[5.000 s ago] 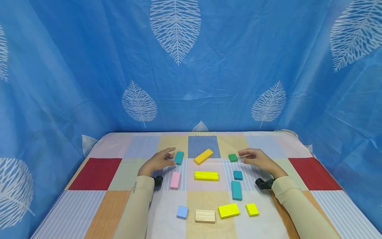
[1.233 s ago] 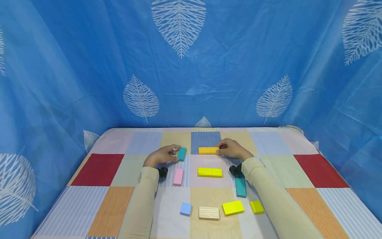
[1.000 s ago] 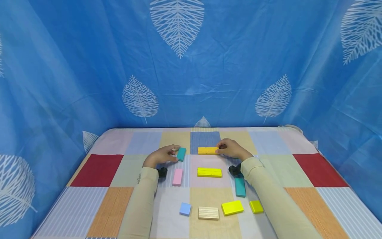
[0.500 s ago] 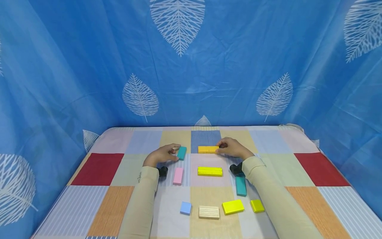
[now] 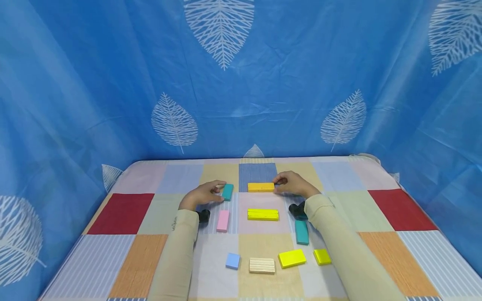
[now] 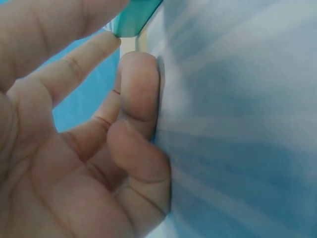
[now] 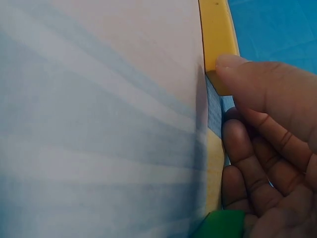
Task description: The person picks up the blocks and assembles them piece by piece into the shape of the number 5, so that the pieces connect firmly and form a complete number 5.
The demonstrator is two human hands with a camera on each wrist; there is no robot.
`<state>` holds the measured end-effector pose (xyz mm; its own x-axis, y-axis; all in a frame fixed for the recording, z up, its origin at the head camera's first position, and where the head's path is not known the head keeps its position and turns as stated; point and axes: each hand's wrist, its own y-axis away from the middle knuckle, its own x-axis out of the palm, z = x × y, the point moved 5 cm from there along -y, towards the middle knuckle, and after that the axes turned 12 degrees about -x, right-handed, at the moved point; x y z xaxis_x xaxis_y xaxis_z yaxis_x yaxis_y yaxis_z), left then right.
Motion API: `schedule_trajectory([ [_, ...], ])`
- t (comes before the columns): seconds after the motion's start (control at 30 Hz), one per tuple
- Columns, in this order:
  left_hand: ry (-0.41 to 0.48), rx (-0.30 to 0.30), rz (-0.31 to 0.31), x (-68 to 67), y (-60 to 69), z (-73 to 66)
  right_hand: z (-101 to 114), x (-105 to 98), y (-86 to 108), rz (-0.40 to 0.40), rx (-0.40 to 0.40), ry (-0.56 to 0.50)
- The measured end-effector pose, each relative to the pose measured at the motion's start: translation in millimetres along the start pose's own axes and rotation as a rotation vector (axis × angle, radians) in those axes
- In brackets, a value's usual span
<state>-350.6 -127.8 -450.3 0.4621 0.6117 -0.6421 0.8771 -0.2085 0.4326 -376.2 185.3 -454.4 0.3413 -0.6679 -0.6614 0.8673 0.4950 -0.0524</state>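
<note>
My left hand (image 5: 202, 195) holds a teal block (image 5: 227, 192) by its left side, with thumb and index finger at its near and far ends. In the left wrist view only a corner of the teal block (image 6: 136, 19) shows beside the fingertips. The right hand (image 5: 293, 184) is at the right end of an orange-yellow block (image 5: 260, 187) lying crosswise. Its thumb lies over that block's corner (image 7: 217, 29) in the right wrist view, with the fingers loosely spread. A green block (image 7: 220, 224) is close under the right hand, which hides it from the head view.
Nearer on the patchwork cloth (image 5: 129, 213) lie a long yellow block (image 5: 262, 214), a pink block (image 5: 223, 220), a second teal block (image 5: 301, 232), a blue block (image 5: 232, 261), a ridged wooden block (image 5: 261, 266) and two yellow blocks (image 5: 291, 258). A blue curtain (image 5: 241, 104) hangs behind.
Since five seconds ago the right hand moved left to the orange-yellow block, which turned from slanted to crosswise. In the last half second that hand slid slightly right. The teal block stayed put.
</note>
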Motion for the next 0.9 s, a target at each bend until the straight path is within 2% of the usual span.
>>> schedule_trajectory([
  [0.27,-0.006,-0.002,-0.030,1.1,0.7,-1.0,1.6,0.1,2.4,-0.028,-0.041,-0.036],
  [0.43,0.000,-0.007,-0.045,-0.4,3.9,-3.4,1.6,0.7,1.5,-0.048,-0.028,-0.009],
  [0.7,0.029,0.000,-0.031,0.5,3.8,3.4,1.8,5.8,2.8,-0.049,-0.017,-0.019],
  [0.9,-0.031,0.004,-0.009,-3.9,0.4,-9.3,2.9,1.1,4.6,-0.081,-0.004,-0.021],
])
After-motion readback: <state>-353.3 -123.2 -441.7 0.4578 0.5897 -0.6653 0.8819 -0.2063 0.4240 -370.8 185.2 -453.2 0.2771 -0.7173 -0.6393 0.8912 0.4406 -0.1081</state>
